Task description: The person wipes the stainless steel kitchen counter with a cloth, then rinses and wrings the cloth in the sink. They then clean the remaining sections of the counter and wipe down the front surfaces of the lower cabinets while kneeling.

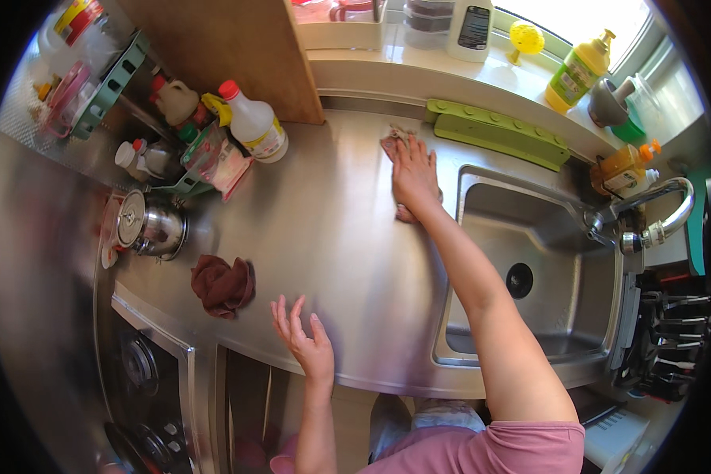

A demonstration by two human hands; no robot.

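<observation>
My right hand (415,178) lies palm down, fingers spread, on a crumpled pinkish-brown cloth (407,214) and presses it against the stainless-steel counter (332,219), just left of the sink. Much of the cloth is hidden beneath the hand. Over the counter's front edge, my left hand (303,343) is raised with its fingers apart and holds nothing. A dark reddish-brown cloth (223,287) sits bunched up on the counter, to the left of my left hand.
A steel sink (450,332) with a faucet (675,189) is at right. Behind it lies a green plastic rack (497,135). A white bottle with red cap (262,133), a lidded steel pot (154,225) and a gas stove (148,379) are at left. A wooden panel (243,53) stands behind.
</observation>
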